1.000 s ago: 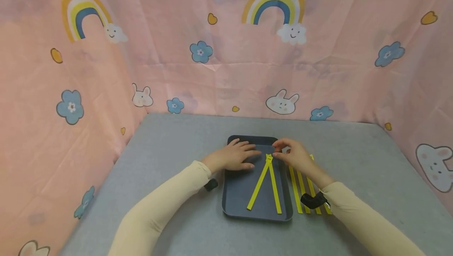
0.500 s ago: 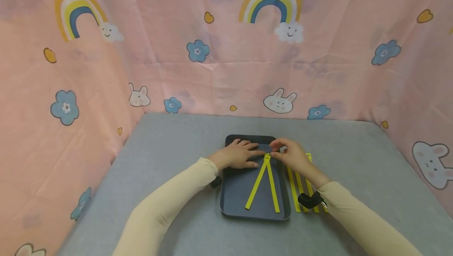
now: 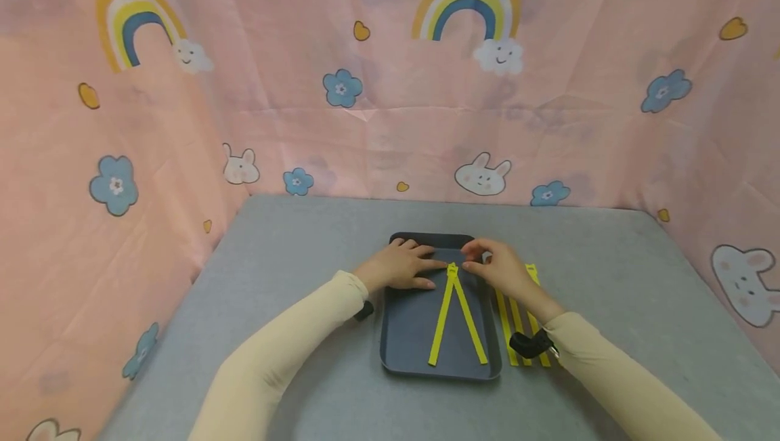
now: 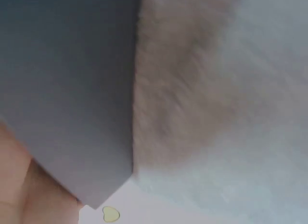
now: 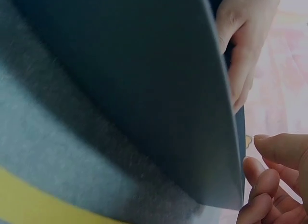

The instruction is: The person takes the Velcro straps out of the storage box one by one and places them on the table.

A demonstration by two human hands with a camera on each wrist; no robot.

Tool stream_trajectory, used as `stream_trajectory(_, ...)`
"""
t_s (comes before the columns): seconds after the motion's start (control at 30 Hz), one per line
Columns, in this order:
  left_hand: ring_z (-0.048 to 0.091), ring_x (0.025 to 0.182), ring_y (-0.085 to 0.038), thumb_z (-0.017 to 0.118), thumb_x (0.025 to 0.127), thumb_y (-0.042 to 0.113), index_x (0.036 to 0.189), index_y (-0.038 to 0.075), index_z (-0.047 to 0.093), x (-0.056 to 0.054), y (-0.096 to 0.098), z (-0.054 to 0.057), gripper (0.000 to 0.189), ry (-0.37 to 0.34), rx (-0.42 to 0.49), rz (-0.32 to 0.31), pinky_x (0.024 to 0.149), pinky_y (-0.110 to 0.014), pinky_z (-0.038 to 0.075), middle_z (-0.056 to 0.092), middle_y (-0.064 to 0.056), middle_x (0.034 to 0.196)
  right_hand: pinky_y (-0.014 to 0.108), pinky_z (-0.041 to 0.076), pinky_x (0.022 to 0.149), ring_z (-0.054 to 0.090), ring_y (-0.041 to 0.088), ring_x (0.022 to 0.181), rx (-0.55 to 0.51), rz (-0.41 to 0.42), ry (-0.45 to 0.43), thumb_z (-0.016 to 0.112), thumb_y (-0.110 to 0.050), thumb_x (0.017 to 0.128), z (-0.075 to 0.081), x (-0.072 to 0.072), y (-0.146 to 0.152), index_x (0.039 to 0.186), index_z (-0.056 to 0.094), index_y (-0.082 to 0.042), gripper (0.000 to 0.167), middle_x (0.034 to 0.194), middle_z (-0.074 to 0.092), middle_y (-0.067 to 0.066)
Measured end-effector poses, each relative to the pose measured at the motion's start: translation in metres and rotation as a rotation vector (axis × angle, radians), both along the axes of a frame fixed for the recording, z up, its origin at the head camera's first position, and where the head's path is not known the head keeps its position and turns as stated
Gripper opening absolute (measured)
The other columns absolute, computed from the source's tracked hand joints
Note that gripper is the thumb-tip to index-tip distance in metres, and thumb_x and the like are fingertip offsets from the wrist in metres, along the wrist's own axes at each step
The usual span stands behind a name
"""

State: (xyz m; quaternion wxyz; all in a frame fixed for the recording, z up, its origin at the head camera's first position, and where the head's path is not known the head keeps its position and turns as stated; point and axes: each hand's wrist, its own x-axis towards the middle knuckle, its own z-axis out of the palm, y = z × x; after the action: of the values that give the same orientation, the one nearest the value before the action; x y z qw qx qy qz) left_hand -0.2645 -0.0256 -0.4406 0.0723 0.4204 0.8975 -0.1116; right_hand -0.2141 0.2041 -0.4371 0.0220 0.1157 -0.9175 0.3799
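Observation:
Two flat yellow strips (image 3: 466, 312) lie in a dark grey tray (image 3: 405, 353) in the head view. Their wider, notched ends meet near the tray's far end, and their tails spread apart toward its near end. The exact kind of strip is unclear. My left hand (image 3: 399, 266) rests on the tray with fingers spread, its index fingertip beside the joined ends. At the tray's right side, my right hand (image 3: 502, 270) hovers near those ends with thumb and index finger apart. In the right wrist view, the fingers (image 5: 281, 149) of that hand hold nothing.
Several more yellow strips (image 3: 516, 319) lie side by side on the grey table (image 3: 323, 238), right of the tray and partly under my right arm. A pink patterned cloth (image 3: 396, 122) hangs behind and at both sides.
The joined ends of the two strips have moved left in the tray, while their tails have swung slightly right. My right hand has shifted a little left; my left hand has drawn slightly back.

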Motion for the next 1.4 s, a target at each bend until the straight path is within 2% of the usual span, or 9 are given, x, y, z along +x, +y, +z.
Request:
stream_trajectory(0.07,0.041,0.143,-0.023,0.038,0.097,0.066,0.153,0.047,0.028,0.000,-0.004,0.001,0.060,0.023,-0.008,-0.004,0.119,-0.046,0.032,0.034,0.004,0.162,0.028,0.043,0.059,0.055,0.019,0.071,0.006,0.000,0.002,0.071,-0.013,0.091,0.001,0.001,-0.002,0.114,0.067,-0.005,0.025,0.101,0.071,0.012)
stream_trajectory(0.13,0.043,0.141,-0.023,0.040,0.097,0.066,0.153,0.046,0.030,0.001,-0.008,0.003,0.060,0.043,-0.015,-0.007,0.118,-0.046,0.032,0.036,0.004,0.161,0.028,0.042,0.059,0.054,0.018,0.070,0.010,-0.002,0.012,0.071,-0.013,0.091,0.003,0.000,-0.004,0.114,0.068,-0.005,0.025,0.101,0.071,0.012)
stream_trajectory(0.3,0.044,0.139,-0.023,0.041,0.096,0.065,0.152,0.044,0.034,0.004,-0.015,0.006,0.060,0.077,-0.022,-0.013,0.118,-0.045,0.033,0.041,0.002,0.158,0.027,0.044,0.052,0.049,0.013,0.056,0.002,0.022,0.030,0.071,-0.012,0.090,0.006,-0.002,-0.015,0.114,0.068,-0.004,0.025,0.099,0.071,0.013)
stream_trajectory(0.4,0.043,0.141,-0.024,0.041,0.097,0.065,0.152,0.043,0.033,0.005,-0.017,0.004,0.060,0.059,-0.016,0.002,0.119,-0.045,0.031,0.041,0.001,0.158,0.029,0.047,0.051,0.053,0.015,0.056,-0.033,0.040,-0.018,0.070,-0.012,0.091,0.008,-0.005,-0.020,0.117,0.066,-0.003,0.028,0.100,0.070,0.014)
stream_trajectory(0.6,0.037,0.147,-0.024,0.039,0.097,0.065,0.154,0.042,0.029,0.004,-0.021,0.001,0.062,-0.025,0.017,0.057,0.124,-0.048,0.021,0.036,0.000,0.161,0.033,0.055,0.062,0.063,0.018,0.068,-0.037,0.074,-0.143,0.068,-0.008,0.092,0.007,-0.011,-0.026,0.124,0.061,0.002,0.034,0.105,0.067,0.019)
stream_trajectory(0.77,0.035,0.148,-0.024,0.038,0.098,0.065,0.155,0.044,0.026,0.004,-0.022,0.000,0.062,-0.032,0.015,0.062,0.125,-0.049,0.019,0.034,0.001,0.162,0.032,0.056,0.064,0.064,0.017,0.070,-0.004,0.069,-0.175,0.069,-0.007,0.090,0.004,-0.016,-0.031,0.123,0.062,0.002,0.035,0.107,0.067,0.020)
stream_trajectory(1.07,0.038,0.145,-0.023,0.037,0.099,0.064,0.155,0.045,0.025,0.004,-0.023,-0.002,0.061,0.021,0.001,0.045,0.124,-0.047,0.019,0.034,0.001,0.161,0.033,0.051,0.069,0.065,0.020,0.085,0.183,0.048,-0.111,0.074,-0.013,0.087,0.000,-0.018,-0.037,0.118,0.067,-0.005,0.033,0.106,0.069,0.013)
stream_trajectory(1.4,0.038,0.145,-0.022,0.031,0.099,0.065,0.154,0.048,0.023,0.006,-0.022,-0.002,0.058,0.052,-0.037,0.054,0.124,-0.046,0.019,0.033,0.003,0.162,0.034,0.048,0.067,0.059,0.018,0.075,0.266,0.055,-0.057,0.076,-0.013,0.086,-0.001,-0.016,-0.042,0.113,0.069,-0.002,0.030,0.092,0.068,0.010)
